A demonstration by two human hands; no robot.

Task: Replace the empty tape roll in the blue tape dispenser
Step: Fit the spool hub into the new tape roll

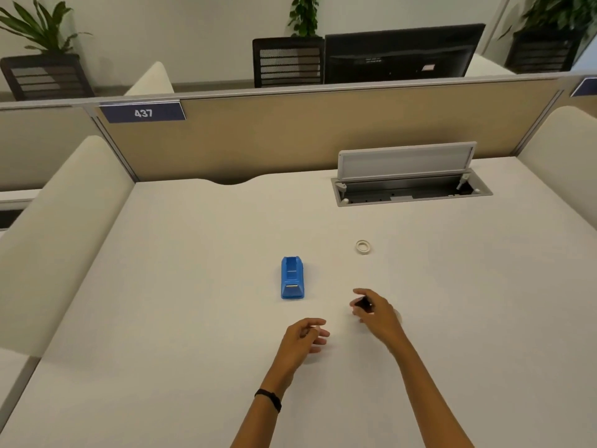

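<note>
The blue tape dispenser [292, 278] sits mid-counter, long axis pointing away, just ahead-left of both hands; the right hand [374, 313] pinches a small dark piece; the left hand [305, 334] curls loosely, empty; a tape roll [363, 246] lies beyond, right.

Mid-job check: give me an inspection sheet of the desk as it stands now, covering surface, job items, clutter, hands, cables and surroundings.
Surface: white desk, mostly bare.
Job's things: blue tape dispenser upright at centre, its roll bay looks empty; a whitish tape ring lies flat to its far right, apart from it.
Clutter: nothing seen.
Grippers: right hand pinches a small dark part, identity unclear; left hand has fingers curled, contents unclear, dark wristband on that wrist.
Cables: nothing seen; desk cable hatch stands open.
Surroundings: partition with sign 437, monitor, chairs and plants beyond.
</note>
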